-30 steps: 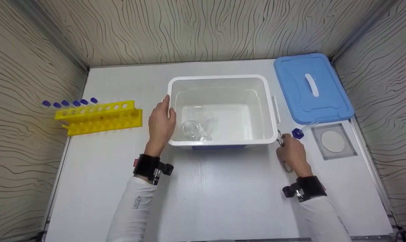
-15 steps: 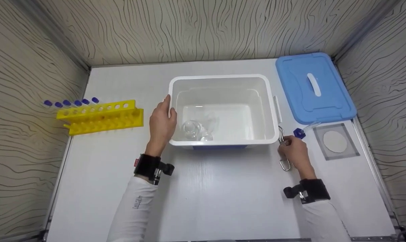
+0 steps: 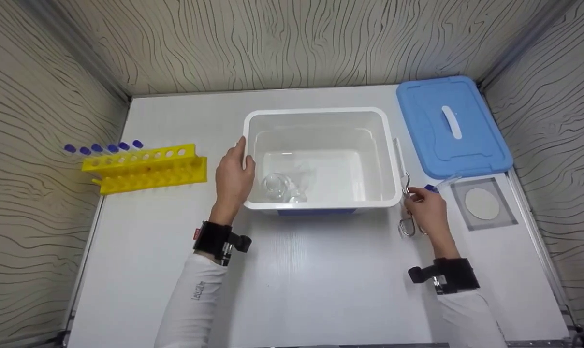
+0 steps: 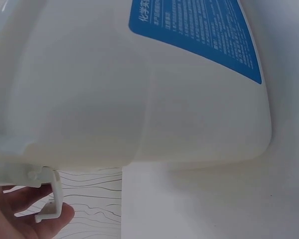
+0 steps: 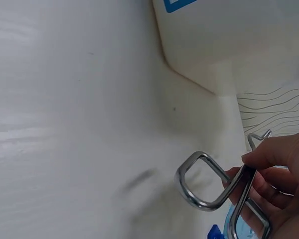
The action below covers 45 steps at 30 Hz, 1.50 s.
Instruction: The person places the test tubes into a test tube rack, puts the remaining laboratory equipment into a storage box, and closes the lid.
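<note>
Left hand at left side of white bin, fingers rather straight, close around white latch; firm grip or only touch, cannot tell. Right hand pinches metal tongs between thumb and fingers, just beside bin's near right corner, above counter. Clear glassware in bin's near left corner.

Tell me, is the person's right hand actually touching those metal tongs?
Touching. The right wrist view shows it: the right hand grips the metal tongs, its thumb lying on the metal.
</note>
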Tool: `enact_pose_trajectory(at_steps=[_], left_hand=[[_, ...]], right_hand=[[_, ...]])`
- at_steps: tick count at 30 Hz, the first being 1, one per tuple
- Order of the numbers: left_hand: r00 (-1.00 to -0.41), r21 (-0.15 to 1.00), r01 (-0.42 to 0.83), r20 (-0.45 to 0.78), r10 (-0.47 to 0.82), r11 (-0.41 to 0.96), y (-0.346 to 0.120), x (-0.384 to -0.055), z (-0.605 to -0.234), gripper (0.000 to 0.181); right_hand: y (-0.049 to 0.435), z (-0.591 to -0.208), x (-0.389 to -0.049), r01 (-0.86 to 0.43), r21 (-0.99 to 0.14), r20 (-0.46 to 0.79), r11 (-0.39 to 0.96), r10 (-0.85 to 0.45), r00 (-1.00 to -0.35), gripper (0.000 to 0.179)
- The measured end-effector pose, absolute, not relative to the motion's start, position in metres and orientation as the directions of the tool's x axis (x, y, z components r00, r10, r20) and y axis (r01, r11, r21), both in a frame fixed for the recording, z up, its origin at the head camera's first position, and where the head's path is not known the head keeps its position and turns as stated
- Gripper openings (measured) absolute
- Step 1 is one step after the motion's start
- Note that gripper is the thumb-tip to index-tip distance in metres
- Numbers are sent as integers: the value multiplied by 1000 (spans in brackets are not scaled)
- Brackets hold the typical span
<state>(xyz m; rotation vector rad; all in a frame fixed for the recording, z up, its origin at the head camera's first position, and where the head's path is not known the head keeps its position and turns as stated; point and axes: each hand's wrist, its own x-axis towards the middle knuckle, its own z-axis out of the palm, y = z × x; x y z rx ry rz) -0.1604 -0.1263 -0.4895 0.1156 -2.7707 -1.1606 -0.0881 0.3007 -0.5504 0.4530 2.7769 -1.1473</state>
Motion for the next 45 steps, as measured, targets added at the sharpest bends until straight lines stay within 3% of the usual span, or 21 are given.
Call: enact_pose_trajectory(at_steps=[18,30,36,45], left_hand=[[-987,702,-18,99,-123,712,-127,-160,-491,50],[-987,706,-31,88,-132,707,-125,-158,-490,50],[-985,707,-17,108,-131,707,-125,-159,-490,50],[-987,705,-26,95,-130,708,-126,-159,-490,50]], right_hand=[[300,-508,-99,281,-719,-30,636,375,-926,38],[294,-439,-111,208,-795,49,569,402,-914,40],[276,-405,-117,89,-800,138,593,327,-935,37],[245,-382,-128,-145,-754,269,641,100,-958,33]])
